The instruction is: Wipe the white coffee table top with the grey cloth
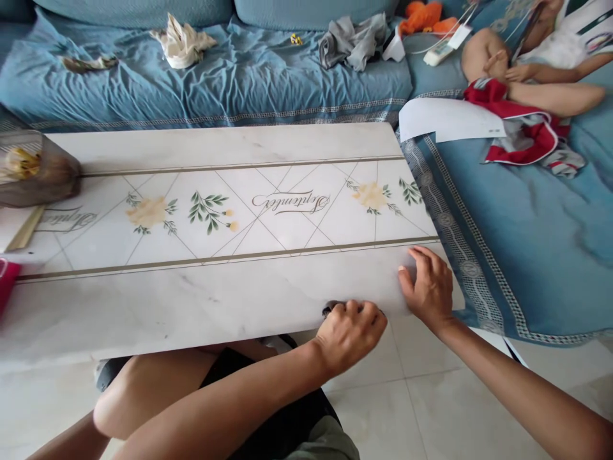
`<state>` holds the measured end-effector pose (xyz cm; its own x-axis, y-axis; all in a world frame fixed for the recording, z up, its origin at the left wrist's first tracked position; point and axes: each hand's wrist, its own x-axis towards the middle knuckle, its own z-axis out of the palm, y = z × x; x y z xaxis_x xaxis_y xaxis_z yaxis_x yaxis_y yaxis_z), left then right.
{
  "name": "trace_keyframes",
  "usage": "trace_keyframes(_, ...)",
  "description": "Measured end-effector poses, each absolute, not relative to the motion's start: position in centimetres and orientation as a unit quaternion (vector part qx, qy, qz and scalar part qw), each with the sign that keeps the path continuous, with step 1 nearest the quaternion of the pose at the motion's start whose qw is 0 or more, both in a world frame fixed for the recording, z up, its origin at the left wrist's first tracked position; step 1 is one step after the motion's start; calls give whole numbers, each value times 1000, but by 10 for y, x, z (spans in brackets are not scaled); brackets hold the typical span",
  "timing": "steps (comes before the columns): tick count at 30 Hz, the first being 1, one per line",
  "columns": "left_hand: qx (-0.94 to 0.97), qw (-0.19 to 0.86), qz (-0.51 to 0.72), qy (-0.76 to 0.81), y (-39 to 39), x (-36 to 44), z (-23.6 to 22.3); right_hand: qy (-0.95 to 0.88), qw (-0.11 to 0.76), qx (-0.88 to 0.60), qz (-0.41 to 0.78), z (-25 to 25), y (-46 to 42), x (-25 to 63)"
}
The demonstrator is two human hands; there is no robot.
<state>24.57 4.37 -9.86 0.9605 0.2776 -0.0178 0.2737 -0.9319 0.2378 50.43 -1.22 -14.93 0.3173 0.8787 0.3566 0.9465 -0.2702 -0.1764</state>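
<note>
My left hand [349, 337] is curled over the near edge of a marble-patterned board [230, 300], closed around it beside a small dark patch I can't make out. My right hand [427, 287] lies open on the board's right end, fingers spread wide. The board runs level across my view, a printed floral band [205, 214] along its top, with a blue sofa [205, 83] beyond and a tiled floor [383, 409] below.
</note>
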Motion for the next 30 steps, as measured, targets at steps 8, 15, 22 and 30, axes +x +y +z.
trace_keyframes(8, 947, 129, -77, 284, 80, 64, -80, -585, 165, -789, -88, -150, -15, 506)
trace_keyframes(15, 953, 115, -103, 261, 66, 113, -82, -584, 158, -792, -88, -152, -14, 507)
trace_keyframes(22, 963, 181, 11, 198, 35, 260, -101, -581, 168, -788, -116, -154, -13, 508)
trace_keyframes(30, 901, 178, -88, 384, 84, 73, -74, -614, 180, -757, -133, -158, -11, 516)
